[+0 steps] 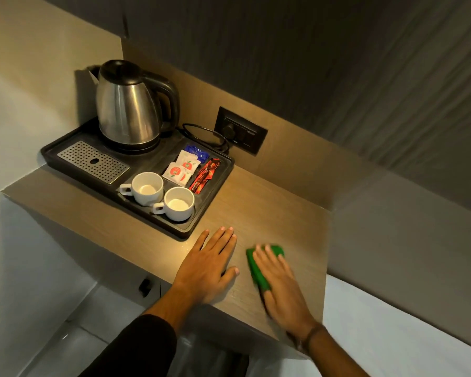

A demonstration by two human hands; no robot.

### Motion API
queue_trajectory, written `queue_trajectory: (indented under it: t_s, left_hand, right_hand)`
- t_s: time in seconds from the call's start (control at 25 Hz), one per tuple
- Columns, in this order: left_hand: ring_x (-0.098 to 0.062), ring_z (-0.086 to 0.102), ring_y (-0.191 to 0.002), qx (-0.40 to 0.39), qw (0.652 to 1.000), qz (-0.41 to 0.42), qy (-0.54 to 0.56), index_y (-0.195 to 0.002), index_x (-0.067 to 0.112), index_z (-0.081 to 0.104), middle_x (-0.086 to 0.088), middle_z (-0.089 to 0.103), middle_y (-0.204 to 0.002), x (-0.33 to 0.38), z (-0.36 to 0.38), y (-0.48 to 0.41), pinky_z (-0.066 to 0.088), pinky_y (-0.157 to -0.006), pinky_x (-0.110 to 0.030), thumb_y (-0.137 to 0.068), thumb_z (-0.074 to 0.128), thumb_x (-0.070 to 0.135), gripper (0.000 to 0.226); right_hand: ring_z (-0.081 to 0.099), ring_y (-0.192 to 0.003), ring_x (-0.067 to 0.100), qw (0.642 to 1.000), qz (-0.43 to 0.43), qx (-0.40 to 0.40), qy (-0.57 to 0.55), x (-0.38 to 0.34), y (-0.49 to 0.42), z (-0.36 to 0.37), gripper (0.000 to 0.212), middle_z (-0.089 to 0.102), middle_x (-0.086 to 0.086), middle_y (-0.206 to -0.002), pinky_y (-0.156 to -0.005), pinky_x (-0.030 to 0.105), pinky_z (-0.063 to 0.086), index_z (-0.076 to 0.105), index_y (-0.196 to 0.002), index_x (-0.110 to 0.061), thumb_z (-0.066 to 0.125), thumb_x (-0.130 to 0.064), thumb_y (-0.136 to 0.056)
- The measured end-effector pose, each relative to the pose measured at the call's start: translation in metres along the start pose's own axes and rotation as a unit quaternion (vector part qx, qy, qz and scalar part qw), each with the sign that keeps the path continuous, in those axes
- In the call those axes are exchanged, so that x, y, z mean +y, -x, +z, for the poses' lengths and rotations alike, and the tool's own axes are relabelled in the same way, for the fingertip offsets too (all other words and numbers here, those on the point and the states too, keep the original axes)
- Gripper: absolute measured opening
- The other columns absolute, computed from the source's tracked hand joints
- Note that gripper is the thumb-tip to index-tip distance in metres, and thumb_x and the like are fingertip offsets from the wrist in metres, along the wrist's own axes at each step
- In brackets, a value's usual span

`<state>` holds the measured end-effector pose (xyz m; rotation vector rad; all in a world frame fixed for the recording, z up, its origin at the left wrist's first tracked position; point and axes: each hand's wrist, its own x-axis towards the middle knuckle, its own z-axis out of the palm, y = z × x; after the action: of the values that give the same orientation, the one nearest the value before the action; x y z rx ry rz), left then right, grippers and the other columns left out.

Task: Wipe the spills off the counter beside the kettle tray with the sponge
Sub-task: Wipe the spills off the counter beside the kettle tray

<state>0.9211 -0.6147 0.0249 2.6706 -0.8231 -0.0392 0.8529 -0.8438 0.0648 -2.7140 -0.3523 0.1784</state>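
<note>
Light wooden counter (269, 208) beside black plastic kettle tray (184, 232)
Pressed flat green sponge (256, 270) to counter under straight-fingered right hand (283, 289); rested left hand (210, 263) flat, fingers spread, near tray corner

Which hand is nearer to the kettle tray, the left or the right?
Left. The left hand lies flat on the counter, fingertips close to the kettle tray; the right hand presses the sponge farther right.
</note>
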Motion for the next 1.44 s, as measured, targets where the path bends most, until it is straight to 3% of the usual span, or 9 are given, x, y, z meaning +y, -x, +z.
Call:
queue_trajectory:
  t_s: [0.12,0.2,0.28,0.48,0.72,0.88,1.12,1.32,1.44]
  left_hand:
    - [-0.021,-0.003,-0.16,-0.002,1.0,0.003,-0.003,-0.165,0.015,0.009,-0.006,0.009,-0.175,-0.002,0.001,0.0,0.007,-0.129,-0.054,-0.105,0.026,0.061,0.077]
    - [-0.021,-0.005,-0.16,-0.005,1.0,0.001,-0.003,-0.165,0.016,0.007,-0.005,0.005,-0.176,-0.002,0.001,-0.001,0.005,-0.129,-0.054,-0.105,0.023,0.063,0.078]
    - [-0.02,-0.008,-0.159,-0.016,1.0,0.0,0.001,-0.165,0.017,0.004,-0.004,0.001,-0.176,-0.003,0.001,-0.001,0.004,-0.129,-0.054,-0.104,0.019,0.065,0.079]
    - [-0.02,-0.011,-0.159,-0.015,1.0,-0.003,-0.001,-0.165,0.017,0.004,-0.004,0.0,-0.175,-0.003,0.001,-0.002,0.001,-0.129,-0.053,-0.104,0.019,0.065,0.079]
    - [-0.022,-0.012,-0.159,-0.025,1.0,0.008,-0.004,-0.164,0.013,0.002,-0.008,-0.002,-0.175,0.0,-0.005,0.001,0.003,-0.129,-0.056,-0.104,0.021,0.061,0.079]
    - [-0.024,-0.013,-0.159,-0.035,0.999,0.01,-0.011,-0.164,0.014,-0.001,-0.008,-0.005,-0.175,0.001,-0.011,-0.001,0.002,-0.128,-0.056,-0.104,0.019,0.061,0.08]
    - [-0.022,-0.012,-0.159,-0.023,1.0,0.012,0.0,-0.164,0.013,0.003,-0.008,-0.003,-0.175,0.001,-0.008,0.0,0.001,-0.128,-0.055,-0.104,0.025,0.059,0.079]
    - [-0.024,-0.006,-0.16,-0.028,0.999,0.013,-0.012,-0.164,0.011,0.007,-0.01,0.002,-0.175,-0.002,-0.003,0.001,0.005,-0.129,-0.057,-0.104,0.025,0.059,0.079]
    - [-0.025,-0.006,-0.159,-0.033,0.999,0.016,-0.02,-0.164,0.011,0.006,-0.01,0.002,-0.175,-0.005,-0.003,-0.002,0.004,-0.129,-0.056,-0.104,0.024,0.061,0.08]
  right_hand:
    - [0.002,-0.158,0.01,0.999,-0.021,-0.035,0.033,0.021,0.078,0.002,0.081,0.002,-0.021,-0.17,-0.128,0.036,-0.003,0.009,-0.16,-0.04,0.036,-0.017,-0.087]
    - [0.01,-0.158,0.018,1.0,0.018,0.003,0.014,0.042,0.072,-0.025,0.078,0.014,-0.008,-0.171,-0.129,0.046,0.007,0.02,-0.16,-0.028,0.042,-0.004,-0.089]
    - [0.016,-0.157,0.029,0.992,0.108,0.062,-0.004,0.046,0.022,-0.05,0.068,0.023,0.008,-0.167,-0.128,0.055,0.012,0.028,-0.157,-0.013,0.048,0.007,-0.094]
    - [0.011,-0.158,0.024,0.964,0.234,0.126,0.01,0.019,-0.13,-0.072,0.068,0.018,0.009,-0.17,-0.128,0.041,0.008,0.02,-0.159,-0.012,0.045,0.002,-0.097]
    - [0.004,-0.158,0.016,0.998,0.03,0.051,0.01,-0.026,-0.034,-0.003,0.071,0.014,-0.004,-0.171,-0.129,0.048,0.003,0.018,-0.16,-0.026,0.042,-0.006,-0.096]
    - [0.006,-0.158,0.014,0.993,0.095,0.073,-0.007,0.006,0.056,-0.001,0.075,0.014,-0.012,-0.171,-0.128,0.054,0.011,0.018,-0.16,-0.031,0.043,-0.011,-0.093]
    - [0.01,-0.158,0.027,0.954,0.252,0.16,-0.011,0.011,-0.074,-0.045,0.069,0.017,0.01,-0.169,-0.128,0.045,0.006,0.021,-0.159,-0.012,0.049,0.0,-0.097]
    - [0.001,-0.158,0.011,0.987,0.105,0.123,-0.006,-0.04,0.022,0.031,0.079,0.013,-0.006,-0.171,-0.128,0.046,0.0,0.012,-0.161,-0.031,0.045,-0.006,-0.094]
    - [0.004,-0.158,0.01,0.982,0.131,0.134,0.013,-0.021,0.074,0.037,0.08,0.015,-0.01,-0.17,-0.128,0.049,0.007,0.013,-0.16,-0.036,0.042,-0.009,-0.09]
